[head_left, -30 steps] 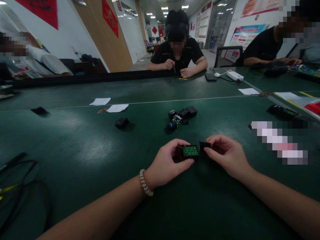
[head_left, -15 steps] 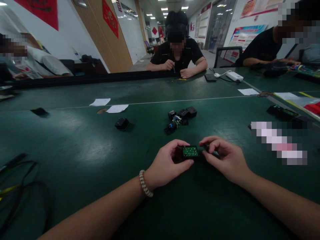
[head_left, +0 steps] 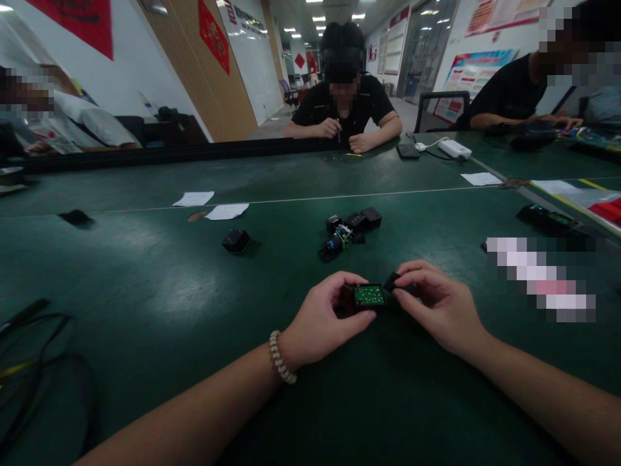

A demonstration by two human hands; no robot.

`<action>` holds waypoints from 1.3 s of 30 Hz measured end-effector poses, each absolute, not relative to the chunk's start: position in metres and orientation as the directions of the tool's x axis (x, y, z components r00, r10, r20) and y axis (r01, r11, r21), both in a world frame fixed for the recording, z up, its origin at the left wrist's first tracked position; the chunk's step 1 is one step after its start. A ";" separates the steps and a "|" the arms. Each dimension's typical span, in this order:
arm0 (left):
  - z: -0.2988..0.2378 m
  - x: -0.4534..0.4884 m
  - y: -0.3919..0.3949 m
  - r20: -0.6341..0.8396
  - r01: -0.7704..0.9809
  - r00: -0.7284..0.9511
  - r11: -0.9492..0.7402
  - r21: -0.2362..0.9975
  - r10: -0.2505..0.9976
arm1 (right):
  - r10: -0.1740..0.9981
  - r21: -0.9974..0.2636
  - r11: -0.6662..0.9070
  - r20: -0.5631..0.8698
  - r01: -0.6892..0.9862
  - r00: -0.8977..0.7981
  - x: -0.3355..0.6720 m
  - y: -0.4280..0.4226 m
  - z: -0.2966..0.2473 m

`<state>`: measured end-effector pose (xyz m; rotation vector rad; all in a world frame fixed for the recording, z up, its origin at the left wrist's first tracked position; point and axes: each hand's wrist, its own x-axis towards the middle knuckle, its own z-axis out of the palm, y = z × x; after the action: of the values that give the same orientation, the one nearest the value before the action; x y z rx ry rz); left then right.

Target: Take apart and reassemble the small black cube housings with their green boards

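My left hand (head_left: 323,317), with a bead bracelet on the wrist, grips a small black housing with a green circuit board (head_left: 369,296) showing face up, just above the green table (head_left: 145,278). My right hand (head_left: 436,304) pinches a small black plastic piece (head_left: 391,281) between thumb and fingers, right beside the board's right edge. Both hands are closed on their parts.
A cluster of black parts with wired components (head_left: 350,230) lies beyond my hands, and a lone black part (head_left: 236,241) sits to the left. Paper slips (head_left: 227,210) lie further back. Black cables (head_left: 29,349) curl at the left. Other people sit across and to the sides.
My right hand has turned the black piece and brought it closer to the board's right edge. My left hand has stayed put with the board.
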<state>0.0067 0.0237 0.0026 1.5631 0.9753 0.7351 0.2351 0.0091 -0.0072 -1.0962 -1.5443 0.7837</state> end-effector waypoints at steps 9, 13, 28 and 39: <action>0.003 0.008 0.024 -0.041 0.193 0.471 -0.058 0.979 0.881 | 0.962 -0.941 0.269 0.274 0.204 -0.003 0.235 0.009 -0.010; 0.002 0.007 0.025 -0.039 0.206 0.475 -0.069 0.976 0.879 | 0.961 -0.929 0.256 0.274 0.268 0.029 0.237 0.010 -0.009; 0.004 0.007 0.023 -0.045 0.195 0.472 -0.055 0.979 0.880 | 0.990 -0.990 0.132 0.134 0.047 0.042 0.238 0.014 -0.008; 0.002 0.008 0.024 -0.028 0.188 0.474 -0.070 0.980 0.880 | 0.994 -0.994 0.112 0.112 0.017 -0.010 0.238 0.016 -0.010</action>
<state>0.0077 0.0237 0.0021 1.5627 0.9580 0.7463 0.2385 0.0157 -0.0104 -1.1346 -1.2798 1.1245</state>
